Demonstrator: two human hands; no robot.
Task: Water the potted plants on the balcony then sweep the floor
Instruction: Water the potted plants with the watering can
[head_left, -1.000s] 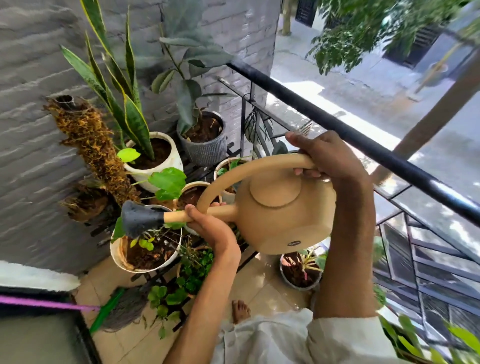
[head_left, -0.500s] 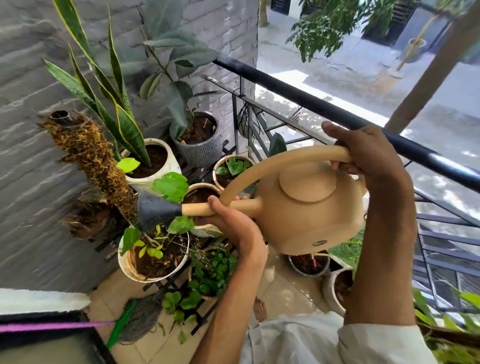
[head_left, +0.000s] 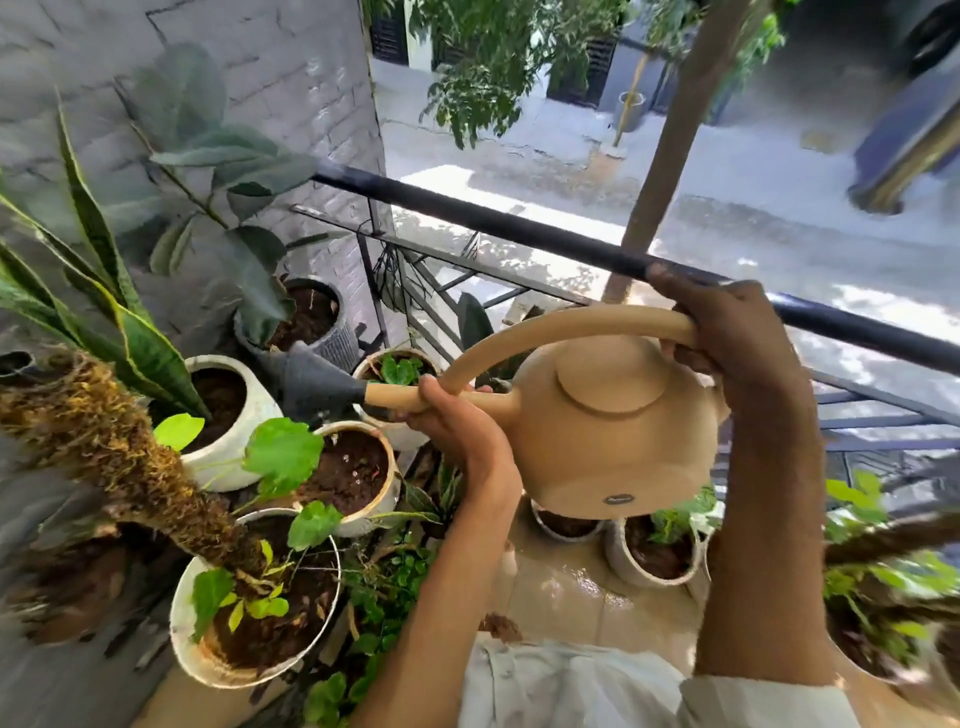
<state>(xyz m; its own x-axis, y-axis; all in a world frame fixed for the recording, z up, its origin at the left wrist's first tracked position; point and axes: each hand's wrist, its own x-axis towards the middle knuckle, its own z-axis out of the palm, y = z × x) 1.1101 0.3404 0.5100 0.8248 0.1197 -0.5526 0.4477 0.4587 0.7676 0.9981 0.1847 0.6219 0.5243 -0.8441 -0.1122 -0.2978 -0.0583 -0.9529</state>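
My right hand (head_left: 737, 332) grips the watering can (head_left: 597, 426) by its arched handle to carry it; my left hand's (head_left: 457, 421) fingers curl under the spout, aiming its rose (head_left: 311, 382) over the back pots.

One small dark oval label is seen low on the side of the tan watering can (head_left: 613, 431), near its base. Pale lettering is printed on it, but it is too small and blurred to be read. No other text is shown.
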